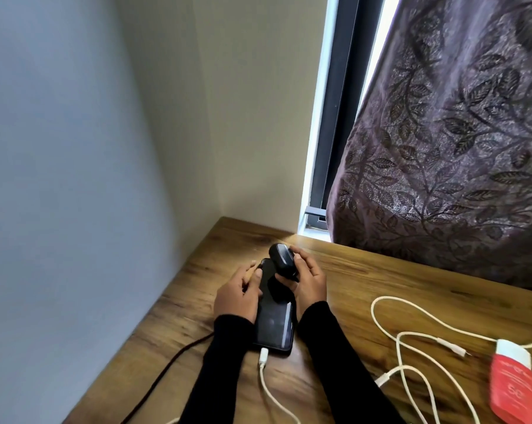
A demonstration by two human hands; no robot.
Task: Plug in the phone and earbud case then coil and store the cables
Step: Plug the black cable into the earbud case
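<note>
Head view: my right hand (307, 278) grips the earbud case (282, 260) upright, above the phone (274, 319) at lower centre.
My left hand (238, 293) pinches the dark cable's plug (258, 267) just left of the case, tip pointing right toward it; the phone already has its white cable (263, 356) in.

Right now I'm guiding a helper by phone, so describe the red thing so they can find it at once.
Start at the wooden desk under the purple leaf-patterned curtain and go to its near right end. There, beside the loops of white cable, lies a flat red tube with a white cap. It is the only red thing on the desk; its printing is too blurred to read.
</note>
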